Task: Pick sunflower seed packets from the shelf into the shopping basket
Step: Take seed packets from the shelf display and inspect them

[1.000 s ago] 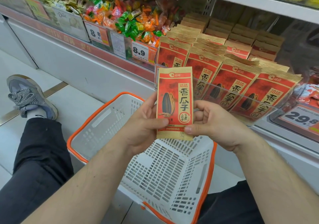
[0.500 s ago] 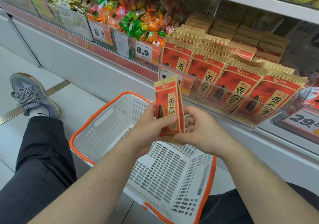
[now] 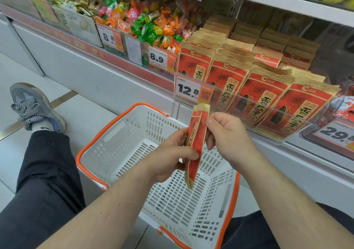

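Both hands share the grip on one sunflower seed packet: the left hand pinches its lower half between thumb and fingers, and the right hand has curled fingers closed on its upper edge. Turned edge-on and nearly upright, the flat red-and-tan paper packet hangs above the shopping basket, its bottom corner over the basket's inside. White slotted plastic forms the basket's walls, with an orange rim; it stands on the pale tiled floor between the person's legs, in black trousers, with a grey laced sneaker to the left. Behind the hands, a clear plastic shelf rail fronts rows of matching packets leaning on the shelf. A 12.8 price tag sits just above the held packet's top. Glossy wrapped candies fill the bin to the left.
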`<state>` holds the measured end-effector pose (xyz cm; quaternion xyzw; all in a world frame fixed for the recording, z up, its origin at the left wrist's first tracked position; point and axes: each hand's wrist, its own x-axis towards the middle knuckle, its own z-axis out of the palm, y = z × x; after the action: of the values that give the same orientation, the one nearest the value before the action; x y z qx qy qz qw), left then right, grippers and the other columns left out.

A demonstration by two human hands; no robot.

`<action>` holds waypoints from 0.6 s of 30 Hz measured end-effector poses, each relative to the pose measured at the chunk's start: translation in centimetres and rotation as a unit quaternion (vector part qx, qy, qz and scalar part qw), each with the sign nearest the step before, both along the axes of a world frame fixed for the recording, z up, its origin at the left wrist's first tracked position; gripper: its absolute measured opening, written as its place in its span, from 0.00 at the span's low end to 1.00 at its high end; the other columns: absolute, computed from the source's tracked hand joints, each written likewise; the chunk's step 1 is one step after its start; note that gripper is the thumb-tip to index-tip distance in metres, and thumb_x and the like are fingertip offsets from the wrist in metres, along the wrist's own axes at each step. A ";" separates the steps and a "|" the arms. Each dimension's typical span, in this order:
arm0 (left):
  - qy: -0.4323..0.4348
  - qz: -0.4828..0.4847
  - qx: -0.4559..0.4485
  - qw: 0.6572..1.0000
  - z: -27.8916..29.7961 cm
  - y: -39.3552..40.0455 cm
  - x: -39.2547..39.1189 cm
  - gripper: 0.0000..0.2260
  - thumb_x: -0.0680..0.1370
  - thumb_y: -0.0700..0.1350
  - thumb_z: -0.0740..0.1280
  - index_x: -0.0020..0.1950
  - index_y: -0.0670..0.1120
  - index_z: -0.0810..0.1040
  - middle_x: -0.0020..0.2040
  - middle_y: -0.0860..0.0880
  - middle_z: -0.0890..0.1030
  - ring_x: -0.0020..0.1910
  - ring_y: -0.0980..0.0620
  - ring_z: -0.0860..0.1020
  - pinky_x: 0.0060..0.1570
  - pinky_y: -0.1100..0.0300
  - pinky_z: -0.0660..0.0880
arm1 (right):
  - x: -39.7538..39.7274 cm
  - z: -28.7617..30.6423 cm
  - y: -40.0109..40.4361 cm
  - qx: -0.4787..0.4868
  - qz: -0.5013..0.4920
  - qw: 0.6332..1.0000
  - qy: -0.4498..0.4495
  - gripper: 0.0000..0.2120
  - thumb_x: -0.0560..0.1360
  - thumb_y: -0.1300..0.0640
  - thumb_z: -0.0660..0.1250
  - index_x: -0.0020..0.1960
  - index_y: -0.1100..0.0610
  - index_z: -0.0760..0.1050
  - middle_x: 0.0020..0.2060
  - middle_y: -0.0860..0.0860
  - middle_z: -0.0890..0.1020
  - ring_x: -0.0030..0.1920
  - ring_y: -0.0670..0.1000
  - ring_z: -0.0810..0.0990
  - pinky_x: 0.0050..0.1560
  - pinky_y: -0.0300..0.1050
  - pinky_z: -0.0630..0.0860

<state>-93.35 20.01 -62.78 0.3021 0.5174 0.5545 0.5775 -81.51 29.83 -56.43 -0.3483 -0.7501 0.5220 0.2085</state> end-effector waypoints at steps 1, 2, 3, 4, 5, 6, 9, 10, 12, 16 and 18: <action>-0.019 -0.010 0.004 1.000 -0.1 -0.1 0.0 0.36 0.58 0.45 0.72 0.67 0.47 0.74 0.53 0.43 0.78 0.52 0.45 0.78 0.50 0.41 0.74 | 0.0 0.0 -0.1 -0.042 -0.001 0.999 0.018 0.16 0.83 0.62 0.56 0.38 0.60 0.75 0.25 0.49 0.78 0.24 0.47 0.72 0.29 0.38 0.70; -0.037 -0.022 0.010 0.999 -0.1 -0.1 -0.1 0.36 0.58 0.45 0.72 0.67 0.46 0.74 0.53 0.43 0.78 0.54 0.44 0.78 0.54 0.36 0.74 | -0.1 0.0 -0.2 -0.079 0.001 0.996 0.036 0.17 0.83 0.64 0.56 0.38 0.60 0.74 0.25 0.51 0.78 0.23 0.47 0.71 0.29 0.39 0.70; -0.049 -0.032 0.016 0.998 -0.1 -0.2 -0.1 0.35 0.58 0.44 0.72 0.66 0.45 0.74 0.53 0.44 0.78 0.55 0.44 0.79 0.58 0.32 0.72 | -0.1 0.0 -0.2 -0.105 0.004 0.993 0.050 0.17 0.83 0.64 0.56 0.38 0.60 0.74 0.26 0.52 0.79 0.23 0.48 0.71 0.28 0.39 0.70; -0.054 -0.040 0.022 0.997 -0.1 -0.2 -0.1 0.34 0.59 0.44 0.72 0.65 0.45 0.74 0.53 0.44 0.78 0.56 0.45 0.78 0.60 0.30 0.70 | 0.0 0.0 -0.2 -0.121 0.008 0.991 0.059 0.17 0.83 0.65 0.55 0.38 0.61 0.73 0.26 0.53 0.79 0.23 0.48 0.71 0.28 0.39 0.70; -0.057 -0.048 0.028 0.997 -0.1 -0.2 -0.1 0.33 0.59 0.44 0.72 0.65 0.45 0.74 0.53 0.45 0.79 0.57 0.44 0.78 0.61 0.28 0.69 | 0.0 0.0 -0.2 -0.130 0.012 0.989 0.068 0.17 0.83 0.65 0.55 0.38 0.61 0.73 0.26 0.54 0.79 0.23 0.48 0.70 0.28 0.39 0.70; -0.059 -0.053 0.033 0.996 0.0 -0.2 -0.1 0.32 0.59 0.44 0.72 0.64 0.45 0.74 0.53 0.45 0.79 0.57 0.44 0.78 0.61 0.28 0.69 | 0.0 0.1 -0.1 -0.137 0.014 0.988 0.074 0.16 0.83 0.65 0.55 0.38 0.61 0.73 0.27 0.54 0.79 0.23 0.48 0.70 0.28 0.39 0.70; -0.068 -0.060 0.041 0.995 0.2 -0.1 -0.1 0.30 0.60 0.44 0.72 0.63 0.45 0.74 0.55 0.45 0.78 0.59 0.41 0.77 0.61 0.28 0.69 | 0.0 0.1 0.0 -0.145 0.010 0.986 0.082 0.15 0.83 0.64 0.55 0.39 0.62 0.73 0.27 0.55 0.78 0.23 0.48 0.70 0.29 0.41 0.69; -0.069 -0.062 0.043 0.995 0.2 -0.1 -0.1 0.30 0.60 0.44 0.72 0.62 0.45 0.74 0.55 0.44 0.78 0.59 0.41 0.77 0.61 0.28 0.69 | 0.0 0.1 0.0 -0.144 0.009 0.986 0.083 0.15 0.83 0.64 0.55 0.39 0.62 0.73 0.27 0.55 0.78 0.23 0.48 0.70 0.30 0.41 0.68; -0.069 -0.062 0.044 0.995 0.2 0.0 -0.1 0.29 0.60 0.44 0.72 0.62 0.44 0.74 0.54 0.44 0.78 0.59 0.40 0.77 0.61 0.28 0.68 | -0.1 0.0 0.0 -0.140 0.010 0.987 0.084 0.15 0.83 0.64 0.55 0.39 0.61 0.73 0.27 0.55 0.78 0.23 0.47 0.70 0.30 0.42 0.68; -0.073 -0.052 0.039 0.995 -0.2 0.0 -0.2 0.31 0.60 0.43 0.72 0.63 0.43 0.74 0.53 0.43 0.79 0.59 0.40 0.78 0.60 0.26 0.68 | -0.1 -0.1 -0.1 -0.125 0.013 0.989 0.077 0.15 0.83 0.63 0.56 0.40 0.61 0.74 0.26 0.54 0.78 0.23 0.47 0.70 0.30 0.41 0.67; -0.069 -0.041 0.031 0.996 -0.2 -0.1 -0.1 0.32 0.60 0.43 0.72 0.64 0.43 0.74 0.51 0.43 0.79 0.57 0.41 0.78 0.59 0.28 0.70 | 0.0 -0.1 -0.1 -0.114 0.017 0.991 0.070 0.15 0.83 0.63 0.56 0.41 0.61 0.75 0.26 0.52 0.78 0.24 0.47 0.71 0.29 0.40 0.68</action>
<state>-93.45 19.94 -62.95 0.3017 0.4458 0.5654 0.6250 -81.52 29.70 -56.49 -0.3191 -0.6753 0.6307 0.2108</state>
